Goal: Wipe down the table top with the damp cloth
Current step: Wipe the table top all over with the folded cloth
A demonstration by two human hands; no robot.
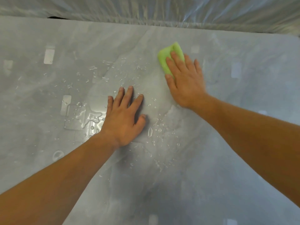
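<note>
While the left hand (123, 117) lies flat and palm-down near the middle of the desk (243, 168), its fingers (128, 96) spread wide and holding nothing, the right hand (186, 82) presses flat on the green cloth (165, 57) toward the far right of the surface. Right fingers (177, 62) are extended and slightly fanned across the near half of the cloth, pinning it rather than gripping it; the far edge shows beyond the fingertips. Water droplets (155, 129) are scattered around the left hand, with a larger puddle (92, 117) just beside its wrist. Desk covering is grey, glossy and creased. Crumpled clear plastic sheeting (162, 10) runs along the far edge.
</note>
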